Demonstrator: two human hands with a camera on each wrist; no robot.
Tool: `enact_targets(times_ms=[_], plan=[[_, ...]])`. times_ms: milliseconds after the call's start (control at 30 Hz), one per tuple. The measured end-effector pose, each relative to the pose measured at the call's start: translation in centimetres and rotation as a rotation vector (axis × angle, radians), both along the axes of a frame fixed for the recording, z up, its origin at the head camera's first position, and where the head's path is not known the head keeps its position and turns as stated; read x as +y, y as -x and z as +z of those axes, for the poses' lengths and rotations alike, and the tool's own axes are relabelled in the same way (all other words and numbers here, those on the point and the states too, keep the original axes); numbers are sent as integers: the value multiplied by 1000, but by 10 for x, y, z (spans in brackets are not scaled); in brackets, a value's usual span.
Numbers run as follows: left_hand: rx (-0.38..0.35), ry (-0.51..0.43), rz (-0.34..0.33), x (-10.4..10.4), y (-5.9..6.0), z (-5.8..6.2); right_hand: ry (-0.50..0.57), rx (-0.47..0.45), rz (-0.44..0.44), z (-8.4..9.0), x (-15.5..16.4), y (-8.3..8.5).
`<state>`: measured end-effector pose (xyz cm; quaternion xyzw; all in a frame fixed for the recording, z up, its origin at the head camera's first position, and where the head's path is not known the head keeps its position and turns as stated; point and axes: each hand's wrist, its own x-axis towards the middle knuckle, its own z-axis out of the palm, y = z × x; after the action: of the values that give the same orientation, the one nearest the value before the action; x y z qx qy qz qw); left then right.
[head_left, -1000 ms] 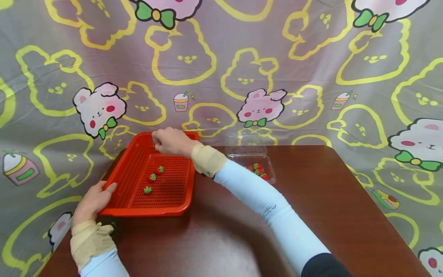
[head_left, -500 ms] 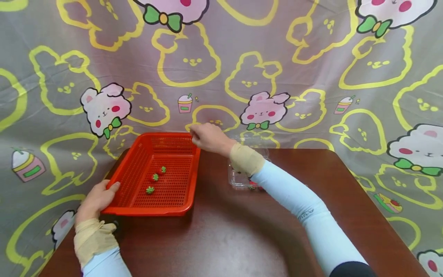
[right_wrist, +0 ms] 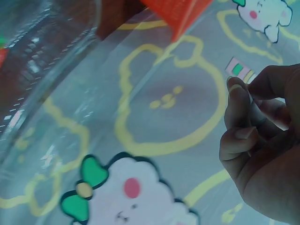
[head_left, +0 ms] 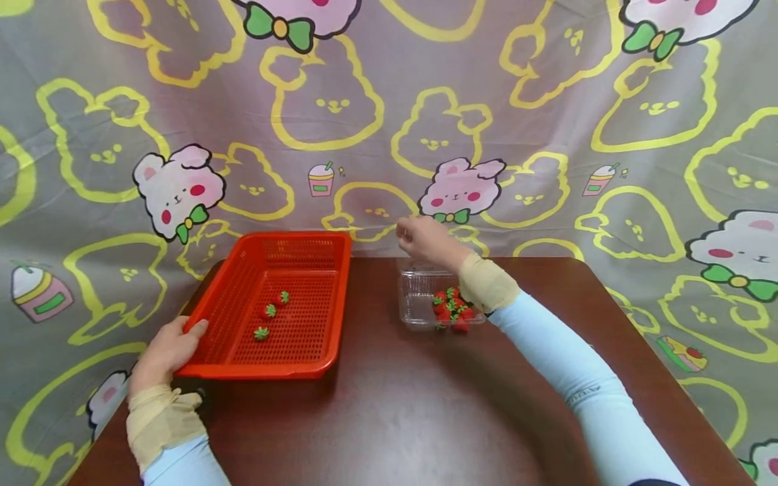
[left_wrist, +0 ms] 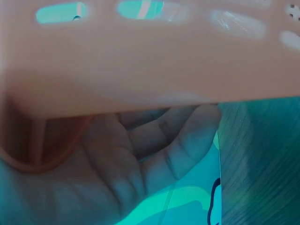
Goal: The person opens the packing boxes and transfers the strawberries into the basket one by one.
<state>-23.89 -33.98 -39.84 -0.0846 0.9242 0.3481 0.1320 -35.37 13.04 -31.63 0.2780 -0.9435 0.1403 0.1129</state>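
My left hand [head_left: 167, 354] grips the near left corner of a red plastic basket [head_left: 331, 337], thumb over the rim. From below, in the left wrist view, the curled fingers [left_wrist: 180, 140] lie under the basket's wall. Three strawberries [head_left: 269, 311] with green leaves lie on the basket's slotted floor. Above a clear plastic box [head_left: 416, 310] hangs my right hand [head_left: 433, 241], fingers curled. In the right wrist view its thumb and fingertips come together with nothing between them. Several more strawberries [head_left: 446, 310] fill the right part of the box.
A brown wooden table [head_left: 389, 418] bears the basket at left and the box at back centre. The box's clear lid stands up behind it, partly hidden by my right hand. A patterned curtain [head_left: 365, 81] hangs right behind the table.
My right hand has moved right, from over the basket to above the clear box. The left hand keeps its grip on the basket, and the three strawberries there lie as before.
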Motion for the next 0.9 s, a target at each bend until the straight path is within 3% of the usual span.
enact_targets(times_ms=[233, 467, 733, 900], plan=[[18, -7, -6, 0, -1, 1, -48, -40, -43, -30, 29, -4], [37, 14, -13, 1, -1, -1, -110, -180, -93, -63, 48, -4], [31, 21, -19, -1, -2, -1, -334, -352, -152, -83, 53, -9], [25, 16, -14, -1, -3, 1, -376, -370, -175, -91, 50, -13]])
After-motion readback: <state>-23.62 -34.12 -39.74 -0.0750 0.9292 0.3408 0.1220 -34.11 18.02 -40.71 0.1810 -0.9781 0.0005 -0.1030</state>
